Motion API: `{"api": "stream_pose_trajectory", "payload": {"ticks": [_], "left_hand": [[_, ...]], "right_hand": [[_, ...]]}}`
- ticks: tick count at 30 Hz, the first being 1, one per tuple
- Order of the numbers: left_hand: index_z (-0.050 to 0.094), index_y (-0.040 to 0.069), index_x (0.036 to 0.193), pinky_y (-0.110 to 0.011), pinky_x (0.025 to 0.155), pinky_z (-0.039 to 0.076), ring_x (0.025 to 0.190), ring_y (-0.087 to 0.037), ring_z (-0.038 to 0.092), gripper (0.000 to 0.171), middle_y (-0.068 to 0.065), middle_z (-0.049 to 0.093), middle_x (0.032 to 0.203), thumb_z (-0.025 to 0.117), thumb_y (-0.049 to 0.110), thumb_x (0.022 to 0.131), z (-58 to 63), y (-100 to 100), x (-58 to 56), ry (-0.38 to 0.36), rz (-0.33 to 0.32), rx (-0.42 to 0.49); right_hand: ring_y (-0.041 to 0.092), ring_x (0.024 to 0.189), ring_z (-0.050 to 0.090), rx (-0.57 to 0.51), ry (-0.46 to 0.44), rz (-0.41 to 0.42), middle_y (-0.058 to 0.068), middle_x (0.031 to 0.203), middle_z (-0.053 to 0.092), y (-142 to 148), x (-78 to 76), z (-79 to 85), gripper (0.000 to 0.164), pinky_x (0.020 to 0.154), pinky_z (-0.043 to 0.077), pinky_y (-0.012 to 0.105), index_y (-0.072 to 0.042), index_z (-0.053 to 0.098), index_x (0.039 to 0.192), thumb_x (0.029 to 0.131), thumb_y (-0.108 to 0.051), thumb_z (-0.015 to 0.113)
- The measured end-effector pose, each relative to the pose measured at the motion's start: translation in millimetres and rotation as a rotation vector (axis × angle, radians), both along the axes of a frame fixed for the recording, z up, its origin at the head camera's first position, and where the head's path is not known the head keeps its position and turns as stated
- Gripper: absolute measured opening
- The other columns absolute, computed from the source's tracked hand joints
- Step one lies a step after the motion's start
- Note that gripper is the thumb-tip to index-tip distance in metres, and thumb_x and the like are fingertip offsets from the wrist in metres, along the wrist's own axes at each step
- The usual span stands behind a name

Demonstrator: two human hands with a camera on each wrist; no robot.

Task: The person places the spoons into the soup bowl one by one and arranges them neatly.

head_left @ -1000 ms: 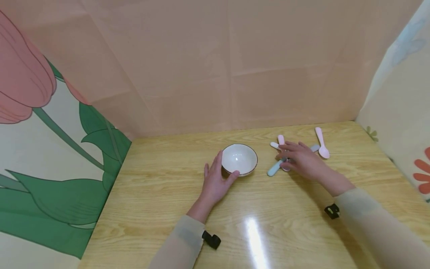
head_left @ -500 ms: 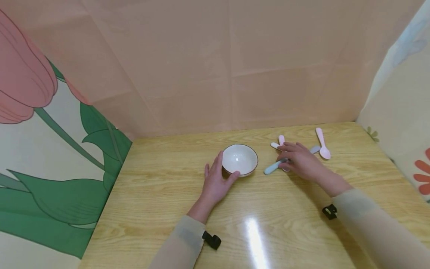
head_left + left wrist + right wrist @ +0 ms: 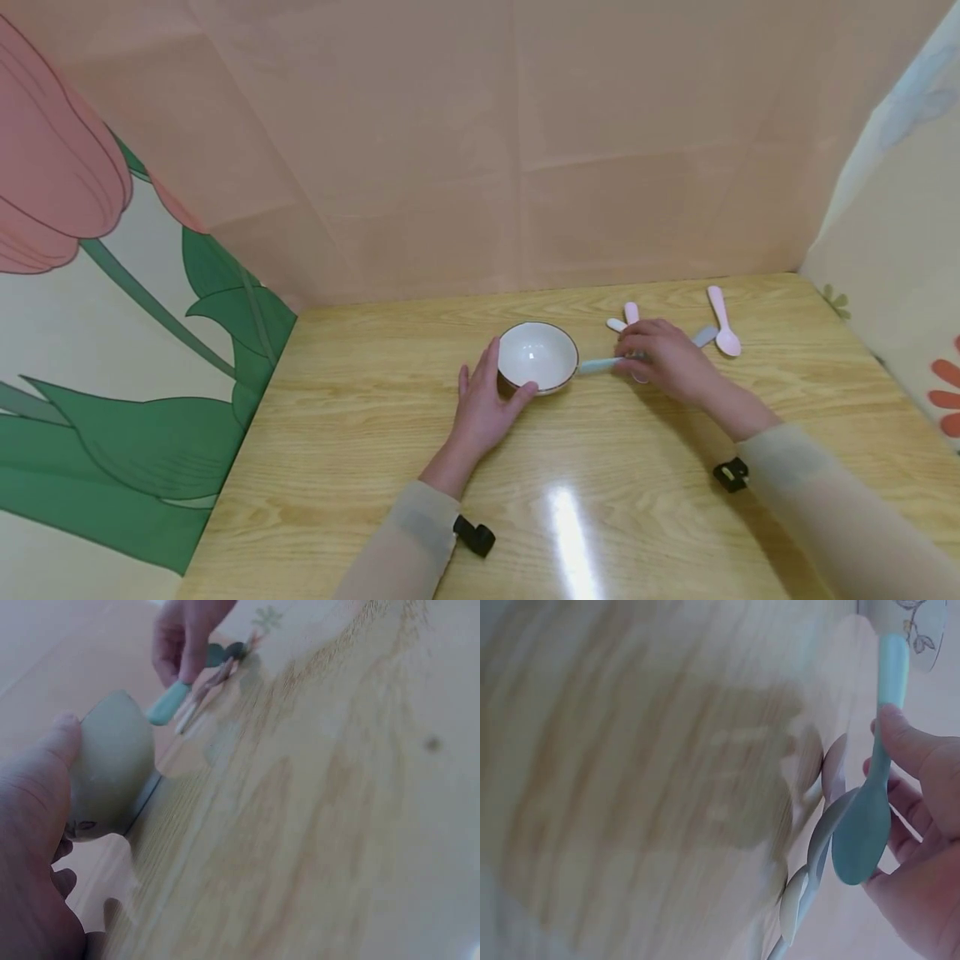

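Gripping the white bowl (image 3: 537,354) with the left hand (image 3: 483,410), curling fingers round its left side and setting the thumb at the near rim. Leaving the bowl standing upright on the wood-grain table (image 3: 337,433). Pinching the teal spoon (image 3: 861,834) by its handle between thumb and fingers of the right hand (image 3: 670,358), just beside a cluster of other spoons (image 3: 825,834), and pointing the handle's free end at the bowl's right side.

Apparently being at the step of picking this one spoon out of the cluster while steadying the bowl. Likely calling next for a firm pinch and a clean lift, clear of rim and neighbouring spoons, so as not to nudge the bowl or drag anything along.

Hiding the teal spoon's oval head behind the hand in the head view, but showing it fully in the right wrist view. Also showing there a leafy line pattern on the bowl's outside. Revealing only from above the bowl's glossy inside, plus a pink spoon (image 3: 725,336) lying at the far right, beside a grey-blue utensil end (image 3: 705,336). Bringing handle end and bowl wall close together in the left wrist view, yet leaving contact impossible to confirm.
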State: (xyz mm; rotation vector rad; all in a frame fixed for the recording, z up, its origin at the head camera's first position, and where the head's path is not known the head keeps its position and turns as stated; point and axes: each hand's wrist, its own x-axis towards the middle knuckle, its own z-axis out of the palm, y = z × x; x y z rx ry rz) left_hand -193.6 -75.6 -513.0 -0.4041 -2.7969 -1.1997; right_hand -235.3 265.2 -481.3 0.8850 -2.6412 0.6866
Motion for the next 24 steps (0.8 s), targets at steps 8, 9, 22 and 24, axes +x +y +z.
{"api": "stream_pose_trajectory", "payload": {"ticks": [8, 9, 22, 24], "left_hand": [[0.015, 0.015, 0.178, -0.060, 0.135, 0.001, 0.166, -0.031, 0.028, 0.103, -0.016, 0.031, 0.179, 0.067, 0.064, 0.105, 0.4, -0.3, 0.2, -0.001, 0.001, -0.004], [0.015, 0.014, 0.178, -0.060, 0.135, 0.001, 0.166, -0.031, 0.028, 0.103, -0.017, 0.031, 0.178, 0.067, 0.064, 0.105, 0.4, -0.3, 0.1, -0.001, 0.001, -0.005], [0.016, 0.013, 0.178, -0.061, 0.135, 0.001, 0.165, -0.032, 0.030, 0.102, -0.018, 0.033, 0.178, 0.067, 0.063, 0.105, -1.0, -0.9, -0.5, 0.008, -0.002, -0.010], [0.016, 0.013, 0.178, -0.060, 0.135, 0.001, 0.165, -0.032, 0.030, 0.102, -0.017, 0.033, 0.178, 0.067, 0.064, 0.105, -0.7, -1.1, -0.5, 0.008, -0.001, -0.010]], "right_hand": [[0.036, 0.101, 0.065, -0.052, -0.004, -0.055, 0.003, 0.102, 0.078, -5.1, 2.1, 6.6, 0.013, 0.088, 0.048, 0.056, -0.015, 0.082, 0.095, 0.091, -0.008, 0.091], [0.035, 0.099, 0.065, -0.050, 0.003, -0.057, 0.001, 0.100, 0.078, -4.8, 1.6, 6.8, 0.013, 0.086, 0.048, 0.055, -0.015, 0.082, 0.095, 0.090, -0.008, 0.092], [0.023, 0.090, 0.059, -0.129, -0.108, -0.104, -0.004, 0.091, 0.072, -2.3, 2.2, 14.3, 0.002, 0.082, 0.045, 0.042, -0.012, 0.083, 0.101, 0.101, -0.010, 0.083], [0.021, 0.089, 0.060, -0.158, -0.118, -0.097, -0.003, 0.090, 0.072, -1.4, 0.5, 14.7, 0.002, 0.081, 0.046, 0.038, -0.009, 0.083, 0.102, 0.102, -0.008, 0.081]]}}
